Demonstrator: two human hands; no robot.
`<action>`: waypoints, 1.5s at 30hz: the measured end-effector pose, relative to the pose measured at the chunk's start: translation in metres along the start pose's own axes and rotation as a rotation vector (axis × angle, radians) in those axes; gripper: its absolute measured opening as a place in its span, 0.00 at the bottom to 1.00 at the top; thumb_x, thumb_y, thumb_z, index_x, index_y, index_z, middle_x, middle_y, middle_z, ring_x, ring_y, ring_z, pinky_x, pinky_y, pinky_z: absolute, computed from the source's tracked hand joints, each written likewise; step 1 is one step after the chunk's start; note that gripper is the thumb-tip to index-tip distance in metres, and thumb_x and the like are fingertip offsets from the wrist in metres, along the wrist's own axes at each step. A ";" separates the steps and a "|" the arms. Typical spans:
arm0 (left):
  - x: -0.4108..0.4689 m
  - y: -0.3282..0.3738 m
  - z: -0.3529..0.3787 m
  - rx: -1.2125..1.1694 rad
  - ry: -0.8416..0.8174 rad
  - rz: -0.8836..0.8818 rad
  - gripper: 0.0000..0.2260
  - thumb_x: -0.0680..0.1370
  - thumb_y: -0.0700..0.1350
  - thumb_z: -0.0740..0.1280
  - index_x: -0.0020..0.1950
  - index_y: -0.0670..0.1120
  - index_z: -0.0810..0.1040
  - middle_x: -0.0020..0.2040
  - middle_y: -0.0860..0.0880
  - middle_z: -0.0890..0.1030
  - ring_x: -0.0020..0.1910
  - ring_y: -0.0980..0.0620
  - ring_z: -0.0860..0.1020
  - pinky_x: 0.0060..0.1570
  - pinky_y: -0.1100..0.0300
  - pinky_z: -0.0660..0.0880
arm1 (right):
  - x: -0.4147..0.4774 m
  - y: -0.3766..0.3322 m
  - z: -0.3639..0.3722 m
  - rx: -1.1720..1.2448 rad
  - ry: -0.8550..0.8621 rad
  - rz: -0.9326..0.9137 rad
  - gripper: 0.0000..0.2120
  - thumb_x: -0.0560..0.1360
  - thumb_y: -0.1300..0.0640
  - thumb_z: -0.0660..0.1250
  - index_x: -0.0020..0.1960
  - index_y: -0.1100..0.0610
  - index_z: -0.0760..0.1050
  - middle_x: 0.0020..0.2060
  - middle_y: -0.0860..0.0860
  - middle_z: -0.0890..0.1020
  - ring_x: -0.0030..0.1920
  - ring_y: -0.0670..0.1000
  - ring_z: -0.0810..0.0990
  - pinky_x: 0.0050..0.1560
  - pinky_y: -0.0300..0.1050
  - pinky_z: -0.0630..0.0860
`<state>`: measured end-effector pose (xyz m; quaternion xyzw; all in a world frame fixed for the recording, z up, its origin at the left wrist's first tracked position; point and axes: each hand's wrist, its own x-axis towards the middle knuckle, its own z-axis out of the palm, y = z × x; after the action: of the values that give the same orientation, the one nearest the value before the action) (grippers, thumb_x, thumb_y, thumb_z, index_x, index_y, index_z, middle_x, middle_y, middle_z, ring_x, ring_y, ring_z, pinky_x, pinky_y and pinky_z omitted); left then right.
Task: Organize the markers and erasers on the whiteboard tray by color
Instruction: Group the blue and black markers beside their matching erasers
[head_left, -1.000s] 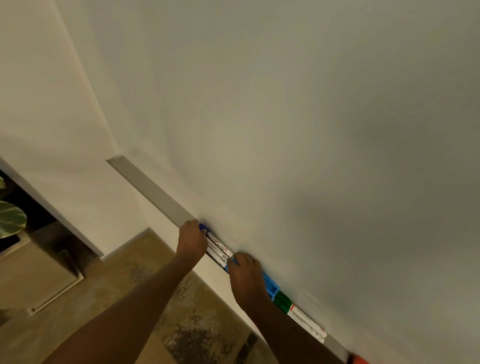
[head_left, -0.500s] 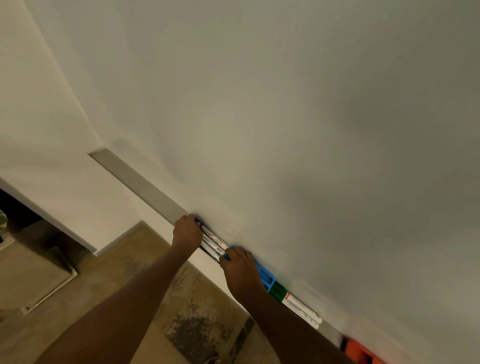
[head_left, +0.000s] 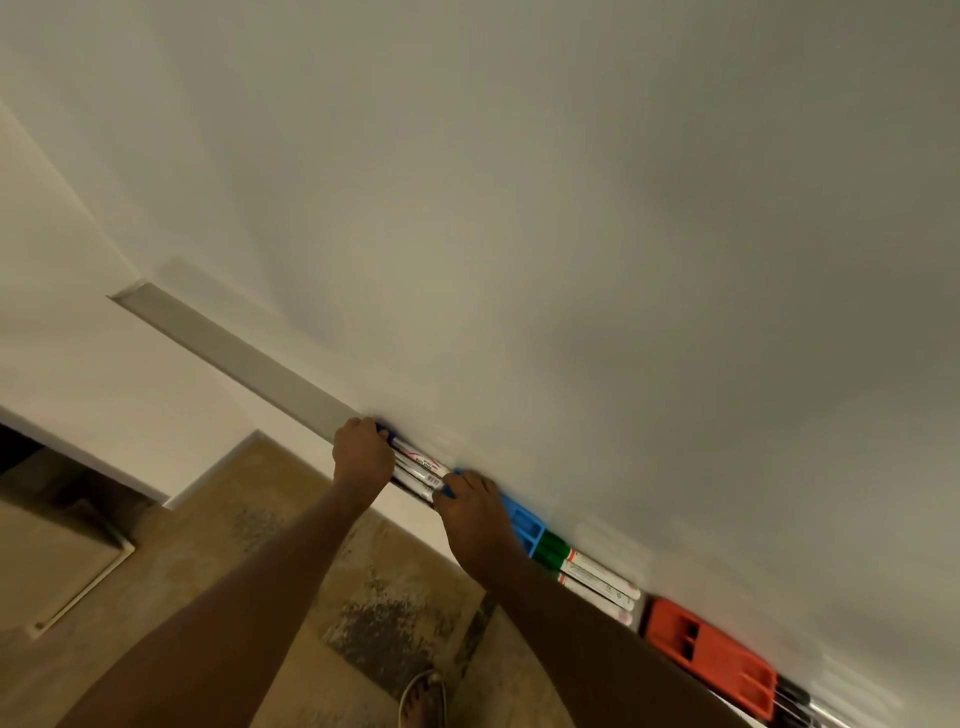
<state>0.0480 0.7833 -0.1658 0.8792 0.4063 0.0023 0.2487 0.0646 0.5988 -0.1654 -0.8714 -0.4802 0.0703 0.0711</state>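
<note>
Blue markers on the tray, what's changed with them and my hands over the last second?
Little has changed. Both hands stay clamped on the ends of the blue markers: the left hand at the cap end, the right hand at the other end by the blue eraser. The camera swung, so the orange eraser now shows. The green markers and tray stayed put.

2 bare forearms, no sleeves, 1 foot (head_left: 423, 699) apparently in sandal
</note>
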 end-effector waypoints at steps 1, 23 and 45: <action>-0.003 0.003 0.001 -0.003 0.000 -0.005 0.12 0.78 0.40 0.58 0.50 0.35 0.78 0.52 0.36 0.78 0.52 0.37 0.77 0.53 0.47 0.74 | -0.004 0.001 0.000 0.000 0.003 0.005 0.15 0.71 0.66 0.63 0.57 0.61 0.75 0.60 0.60 0.76 0.61 0.61 0.71 0.64 0.56 0.67; -0.073 0.042 0.021 -0.119 0.245 0.188 0.10 0.78 0.38 0.61 0.56 0.36 0.76 0.56 0.38 0.78 0.55 0.42 0.75 0.58 0.49 0.74 | -0.061 0.028 -0.001 0.025 0.111 -0.014 0.16 0.73 0.63 0.68 0.60 0.63 0.73 0.59 0.61 0.78 0.61 0.59 0.74 0.65 0.54 0.70; -0.182 0.104 0.065 -0.056 -0.025 0.880 0.05 0.77 0.40 0.63 0.45 0.40 0.78 0.43 0.42 0.80 0.44 0.44 0.78 0.48 0.52 0.75 | -0.186 0.084 -0.026 -0.121 0.290 0.551 0.05 0.65 0.60 0.71 0.39 0.55 0.76 0.36 0.53 0.80 0.37 0.56 0.78 0.35 0.46 0.75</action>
<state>0.0140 0.5680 -0.1408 0.9614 -0.0100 0.1084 0.2527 0.0412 0.3955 -0.1464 -0.9723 -0.2143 -0.0668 0.0650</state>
